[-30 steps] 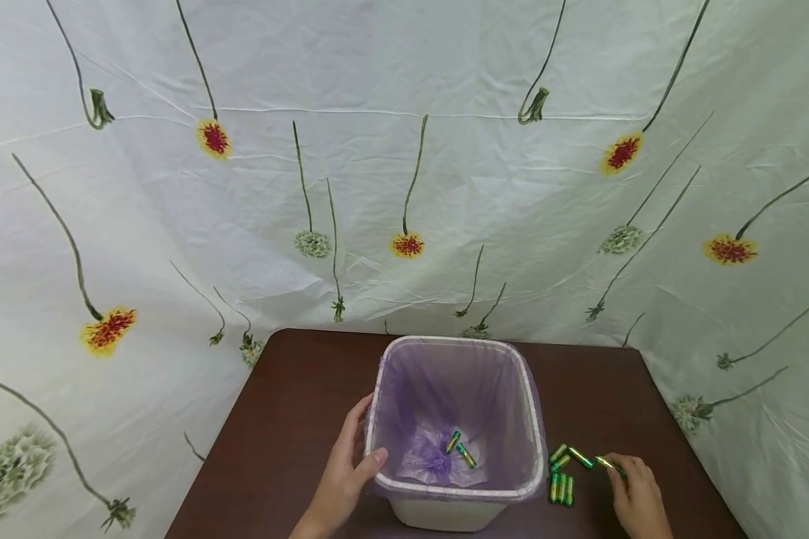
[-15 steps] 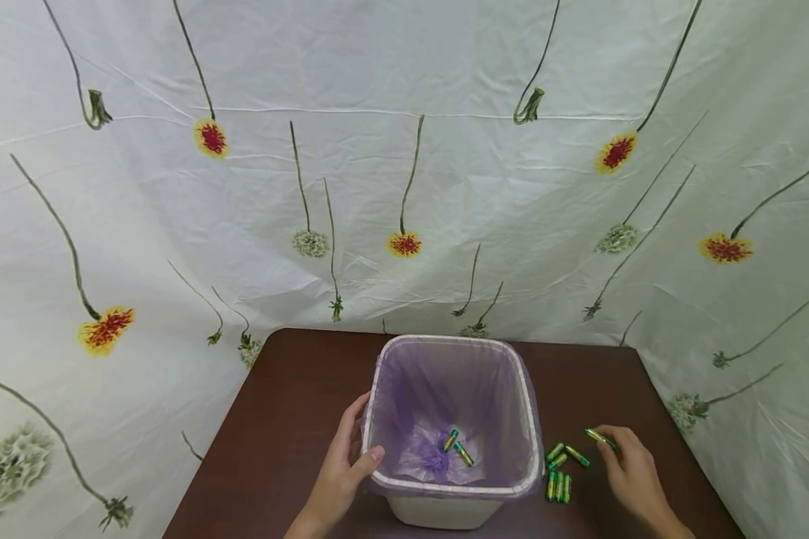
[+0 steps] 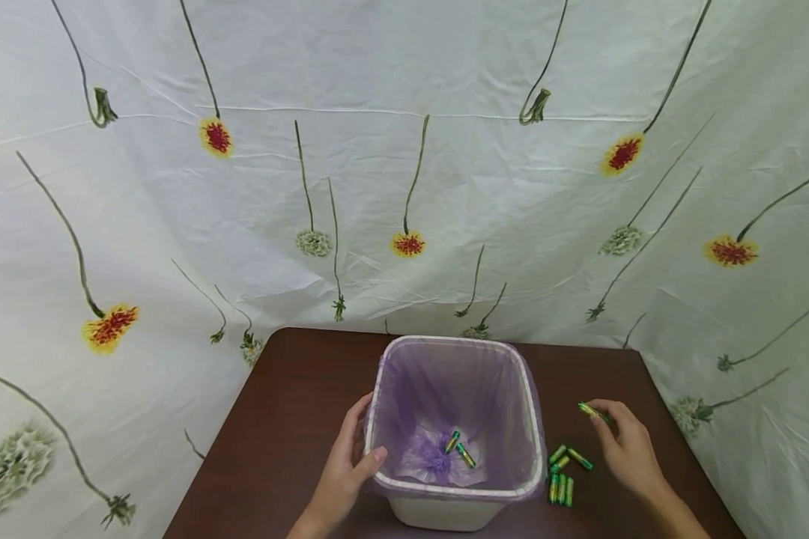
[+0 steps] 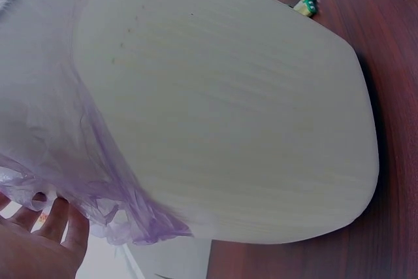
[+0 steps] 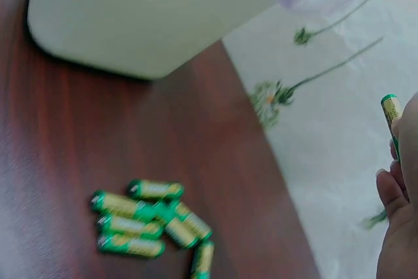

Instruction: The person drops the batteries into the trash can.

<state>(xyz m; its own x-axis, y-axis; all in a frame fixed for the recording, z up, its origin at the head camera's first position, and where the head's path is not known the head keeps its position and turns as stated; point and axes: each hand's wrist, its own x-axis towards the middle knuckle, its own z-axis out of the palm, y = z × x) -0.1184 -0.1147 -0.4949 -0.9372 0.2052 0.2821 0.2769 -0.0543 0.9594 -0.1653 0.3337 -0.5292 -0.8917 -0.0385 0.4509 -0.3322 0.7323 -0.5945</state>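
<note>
A pale plastic trash bin (image 3: 445, 516), lined with a thin purple bag (image 3: 404, 397), stands on the table. My left hand (image 3: 340, 475) grips its left side, thumb at the rim and fingers along the outside. In the left wrist view those fingers (image 4: 59, 227) bend against the overhanging bag. My right hand (image 3: 628, 445) pinches a green and yellow battery (image 3: 588, 409), held above the table to the right of the bin. Two more batteries (image 3: 466, 455) lie at the bottom inside the bag. Several loose batteries (image 5: 130, 227) lie in a cluster between the bin and my right hand.
The dark brown wooden table (image 3: 310, 389) ends at a white flower-print cloth (image 3: 350, 202) hanging behind and at both sides. Part of the bin (image 5: 144, 17) rises near the loose batteries in the right wrist view.
My right hand has lifted the battery and moved it away from the cluster, forward and slightly left. My left hand keeps its place on the bin.
</note>
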